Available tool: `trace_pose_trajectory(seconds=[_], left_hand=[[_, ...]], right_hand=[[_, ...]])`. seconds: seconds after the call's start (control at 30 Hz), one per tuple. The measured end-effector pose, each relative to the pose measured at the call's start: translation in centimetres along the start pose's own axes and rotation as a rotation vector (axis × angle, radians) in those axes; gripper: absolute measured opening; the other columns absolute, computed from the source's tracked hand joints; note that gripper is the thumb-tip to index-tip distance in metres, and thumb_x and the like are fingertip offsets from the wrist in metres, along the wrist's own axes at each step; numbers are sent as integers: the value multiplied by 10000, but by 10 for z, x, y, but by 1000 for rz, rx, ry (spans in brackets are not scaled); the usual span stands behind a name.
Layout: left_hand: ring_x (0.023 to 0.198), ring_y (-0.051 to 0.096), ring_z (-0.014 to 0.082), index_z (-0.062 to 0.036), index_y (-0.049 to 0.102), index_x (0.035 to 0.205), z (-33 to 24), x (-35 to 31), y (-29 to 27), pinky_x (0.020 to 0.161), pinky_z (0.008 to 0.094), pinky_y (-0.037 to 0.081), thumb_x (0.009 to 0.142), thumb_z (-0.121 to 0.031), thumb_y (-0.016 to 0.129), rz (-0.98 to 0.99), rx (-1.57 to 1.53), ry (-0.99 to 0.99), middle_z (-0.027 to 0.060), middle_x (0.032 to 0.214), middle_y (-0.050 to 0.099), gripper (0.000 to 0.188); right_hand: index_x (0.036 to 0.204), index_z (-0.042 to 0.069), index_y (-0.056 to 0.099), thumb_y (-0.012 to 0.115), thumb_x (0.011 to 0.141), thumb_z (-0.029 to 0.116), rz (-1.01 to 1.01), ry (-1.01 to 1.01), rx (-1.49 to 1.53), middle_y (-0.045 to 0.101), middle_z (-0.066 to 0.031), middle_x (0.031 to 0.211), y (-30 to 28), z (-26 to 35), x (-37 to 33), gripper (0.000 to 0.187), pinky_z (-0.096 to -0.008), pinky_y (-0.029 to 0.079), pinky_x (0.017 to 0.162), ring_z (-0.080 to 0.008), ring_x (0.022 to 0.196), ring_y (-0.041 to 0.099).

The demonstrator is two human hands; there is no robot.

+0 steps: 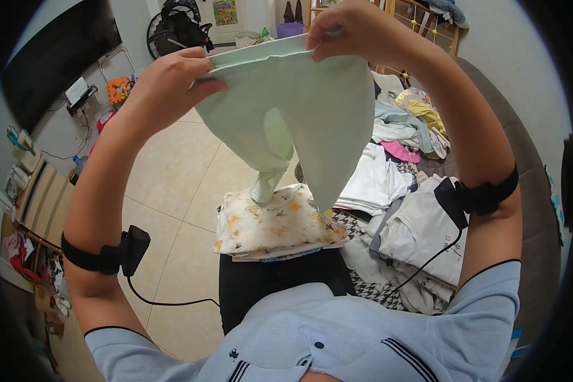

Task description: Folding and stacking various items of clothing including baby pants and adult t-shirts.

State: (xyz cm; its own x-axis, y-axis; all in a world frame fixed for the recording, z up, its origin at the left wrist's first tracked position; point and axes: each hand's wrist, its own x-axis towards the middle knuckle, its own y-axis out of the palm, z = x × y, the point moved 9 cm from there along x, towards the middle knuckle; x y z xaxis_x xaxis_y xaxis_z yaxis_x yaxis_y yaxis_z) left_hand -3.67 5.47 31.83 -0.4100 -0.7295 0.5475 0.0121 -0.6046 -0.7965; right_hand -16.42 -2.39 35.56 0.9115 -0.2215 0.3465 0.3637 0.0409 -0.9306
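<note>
Over there the person's left hand [175, 83] and right hand [356, 35] each pinch the waistband [258, 60] of pale green trousers [334, 114], stretched up above folded flowered clothes [270, 226] on the lap [280, 270]; I can't tell whether the legs touch them. White shirts [372, 184] lie to the right.

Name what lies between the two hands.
In the head view, pale green pants hang there, their waistband spanning from the left hand to the right hand.
</note>
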Motion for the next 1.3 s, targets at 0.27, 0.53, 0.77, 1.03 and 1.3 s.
trace_pose_trajectory(seconds=[0.27, 0.53, 0.77, 1.03, 1.3], left_hand=[[565, 487, 230, 32, 563, 679, 38, -9, -4, 555, 313, 414, 823, -228, 591, 26, -16, -245, 84, 659, 502, 298], [575, 516, 89, 35, 641, 782, 50, -10, -27, 532, 235, 425, 825, -246, 611, -205, -345, -207, 29, 759, 593, 285], [702, 567, 60, -5, 672, 836, 69, -5, -42, 632, 183, 433, 763, -193, 697, -495, -869, -372, 11, 728, 626, 203], [721, 574, 64, -39, 602, 839, 65, 14, -47, 659, 190, 461, 791, -112, 655, -444, -995, -337, 29, 782, 616, 102], [705, 577, 79, -8, 558, 946, 30, 50, -53, 638, 190, 465, 785, -94, 660, -401, -1047, -236, 44, 789, 610, 210]], right_hand=[[733, 10, 627, 674, 749, 178, -118, -233, -416, 602, -59, 645, 2, -13, -20, 175, -287, 453, 618, -146, 611, 563], [755, 26, 621, 625, 810, 242, -248, 50, -211, 602, -40, 651, -11, -51, -29, 222, -267, 465, 660, -90, 606, 551], [570, 68, 579, 700, 739, 105, -517, -41, 273, 540, 32, 538, -40, -32, -37, 212, -186, 318, 410, -21, 479, 423], [803, 39, 601, 713, 728, 128, -603, -22, 396, 610, -39, 706, -47, -31, -36, 161, -188, 458, 534, -70, 609, 557], [1079, -37, 519, 647, 759, 405, -418, -43, 39, 603, -175, 890, -37, 21, 4, 560, -342, 471, 788, -270, 898, 587]])
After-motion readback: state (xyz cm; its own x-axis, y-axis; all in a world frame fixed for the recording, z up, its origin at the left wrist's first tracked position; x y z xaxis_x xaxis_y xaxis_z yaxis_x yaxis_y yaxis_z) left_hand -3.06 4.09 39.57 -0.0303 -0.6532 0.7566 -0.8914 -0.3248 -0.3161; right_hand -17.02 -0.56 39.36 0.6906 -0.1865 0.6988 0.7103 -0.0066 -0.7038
